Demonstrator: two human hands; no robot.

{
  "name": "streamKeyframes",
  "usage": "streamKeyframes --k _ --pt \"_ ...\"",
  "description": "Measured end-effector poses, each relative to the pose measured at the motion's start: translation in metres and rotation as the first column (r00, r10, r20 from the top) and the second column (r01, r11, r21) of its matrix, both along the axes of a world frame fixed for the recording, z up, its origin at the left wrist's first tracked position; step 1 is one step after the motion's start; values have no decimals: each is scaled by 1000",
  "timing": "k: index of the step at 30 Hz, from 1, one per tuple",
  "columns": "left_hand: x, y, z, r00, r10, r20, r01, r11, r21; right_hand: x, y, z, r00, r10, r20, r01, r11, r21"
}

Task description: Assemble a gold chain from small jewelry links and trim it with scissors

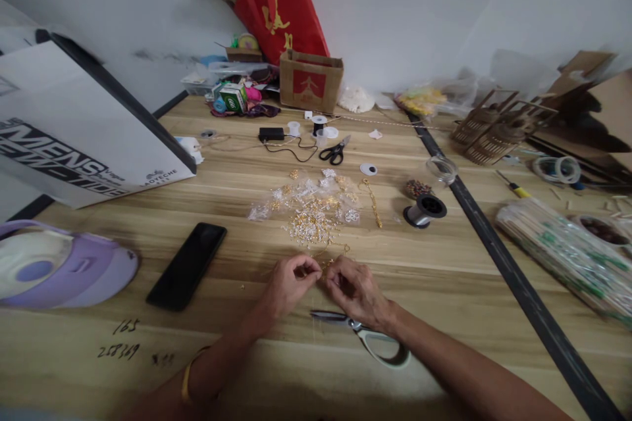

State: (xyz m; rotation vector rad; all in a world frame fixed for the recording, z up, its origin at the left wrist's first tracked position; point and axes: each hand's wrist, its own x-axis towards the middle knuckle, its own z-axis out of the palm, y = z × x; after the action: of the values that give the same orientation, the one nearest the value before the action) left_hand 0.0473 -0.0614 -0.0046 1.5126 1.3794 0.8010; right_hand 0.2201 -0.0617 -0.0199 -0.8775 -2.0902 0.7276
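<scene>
My left hand (292, 283) is closed in a pinch, thumb and forefinger pressed together; whatever sits between them is too small to make out. Close beside it, my right hand (356, 288) also pinches, with bits of gold at its fingertips. They seem to belong to the thin gold chain (347, 248) that lies just beyond both hands. Farther out is a pile of small clear and gold beads (311, 222) among little plastic bags (261, 210). Scissors with pale handles (390, 358) lie partly beneath my right wrist.
Left are a black phone (187, 266), a purple visor-like item (93, 270) and a large white box (89, 118). Beyond the beads lie black scissors (334, 152); a wire spool (424, 210) stands right. Bundled sticks in plastic (563, 250) lie past the black strip (494, 256).
</scene>
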Motion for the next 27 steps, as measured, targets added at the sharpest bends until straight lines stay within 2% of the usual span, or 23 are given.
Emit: streamKeyframes --k 13,27 --pt "2 -2 1 1000 11 -17 -11 1000 2 1 0 0 1000 -1 20 1 1000 0" --pt "3 -3 5 1000 -27 12 26 999 18 -1 0 2 1000 -26 -2 26 1000 -2"
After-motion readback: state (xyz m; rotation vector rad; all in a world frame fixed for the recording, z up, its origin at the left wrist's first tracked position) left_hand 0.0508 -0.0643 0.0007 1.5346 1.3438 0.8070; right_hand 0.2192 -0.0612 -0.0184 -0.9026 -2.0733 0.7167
